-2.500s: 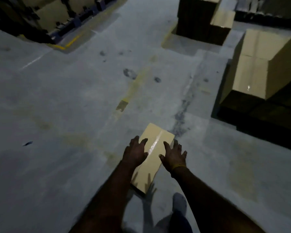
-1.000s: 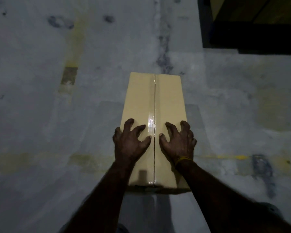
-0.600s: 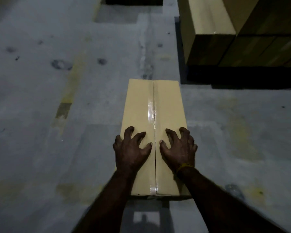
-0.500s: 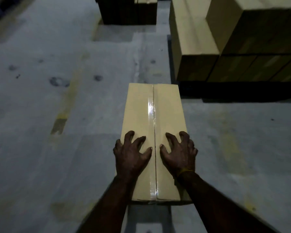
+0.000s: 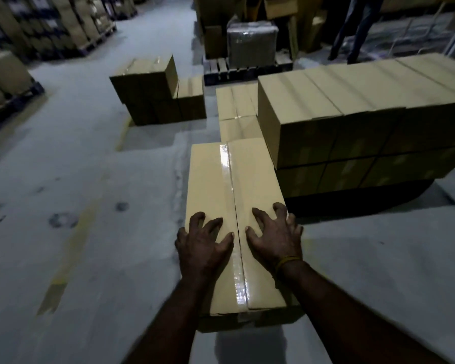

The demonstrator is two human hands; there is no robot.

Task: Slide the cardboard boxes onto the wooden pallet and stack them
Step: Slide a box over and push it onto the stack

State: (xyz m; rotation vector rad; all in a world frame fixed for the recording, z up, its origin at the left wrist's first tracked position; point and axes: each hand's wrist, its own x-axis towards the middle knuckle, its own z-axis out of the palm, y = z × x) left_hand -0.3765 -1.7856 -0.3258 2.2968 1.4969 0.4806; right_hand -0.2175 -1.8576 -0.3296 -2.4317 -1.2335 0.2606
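A long taped cardboard box [image 5: 213,179] lies on the concrete floor in front of me. My left hand [image 5: 202,245] presses on its top left of the tape seam, fingers spread. My right hand [image 5: 273,235] presses on the top right of the seam, fingers spread, a yellow band at the wrist. Just right of the box stands a two-layer stack of cardboard boxes [image 5: 352,114] on a dark pallet [image 5: 352,200], whose wood is lost in shadow. The box's far right corner lies close beside that stack.
More boxes [image 5: 237,111] lie on the floor straight ahead. A second group of boxes [image 5: 153,88] stands ahead left. A wrapped bundle [image 5: 251,40] sits on a pallet behind. A person's legs [image 5: 355,27] stand far right. Loaded racks line the left side.
The box has slid forward along the floor under both hands and now lies alongside the stacked pallet. My view has lifted, showing the warehouse ahead.
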